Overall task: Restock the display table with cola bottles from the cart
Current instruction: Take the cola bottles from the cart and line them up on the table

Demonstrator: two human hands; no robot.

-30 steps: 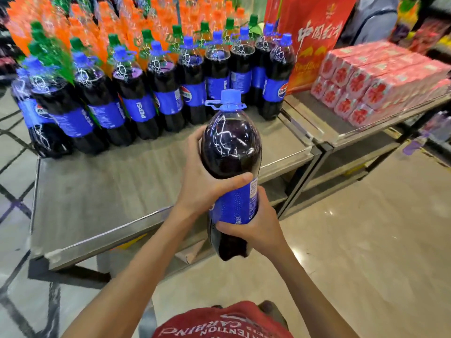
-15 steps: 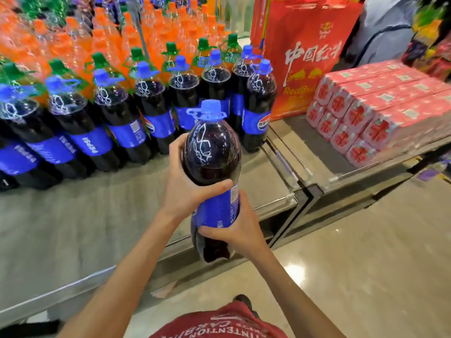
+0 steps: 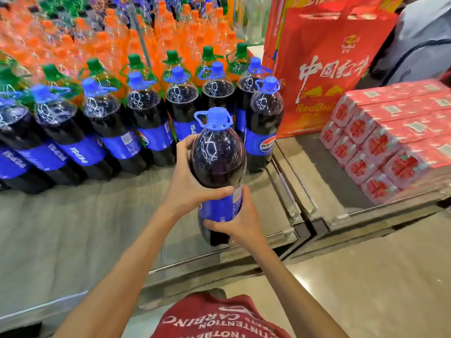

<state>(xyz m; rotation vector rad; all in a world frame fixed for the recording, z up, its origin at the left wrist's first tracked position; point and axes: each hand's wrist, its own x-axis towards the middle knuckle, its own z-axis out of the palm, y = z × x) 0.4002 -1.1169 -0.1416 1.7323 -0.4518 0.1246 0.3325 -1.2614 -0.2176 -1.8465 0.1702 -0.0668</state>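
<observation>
Holds one cola bottle [image 3: 218, 167] upright at frame centre, over the display table [image 3: 73, 228] near its front edge: left hand [image 3: 192, 181] wrapped round the shoulder, right hand [image 3: 236, 223] gripping the label, likely sharing weight for a level set-down. Counts eight standing bottles [image 3: 144, 123] in the row behind, upper left to centre, leftmost cut by the frame

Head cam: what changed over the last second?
The held cola bottle moved forward, from in front of the edge of the display table to over its front right part, nearer the standing cola row. Nothing was taken or released: the left hand still grips its shoulder, the right hand its label and lower body. The row stayed put.
</observation>
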